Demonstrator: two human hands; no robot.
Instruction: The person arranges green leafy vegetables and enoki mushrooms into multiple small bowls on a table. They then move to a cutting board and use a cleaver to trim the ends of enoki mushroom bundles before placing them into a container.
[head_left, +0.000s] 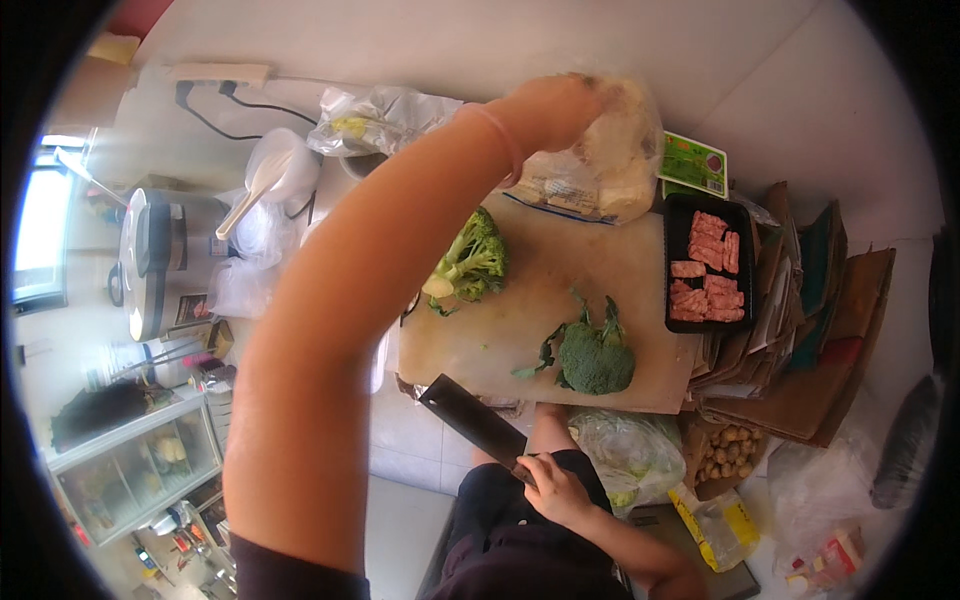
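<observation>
My left hand (559, 112) reaches over to the clear plastic bag (622, 165) against the wall, which holds pale contents. Its fingertips are at the bag's upper part, and their grip is hidden. In my right hand (555, 487) is the handle of a dark-bladed cleaver (476, 420), held above my lap, just off the near edge of the cutting board (547, 262). One broccoli head (598, 358) with leaves rests near that edge. Another broccoli piece (474, 259), its cut stem showing, lies on the board's left side, partly behind my left forearm.
A black tray of sliced meat (705, 262) sits right of the board, beside stacked cardboard (825, 322). Below are a clear bag of greens (630, 457) and a box of small round brown items (727, 454). A white ladle (255, 195) and a rice cooker (150, 262) stand left.
</observation>
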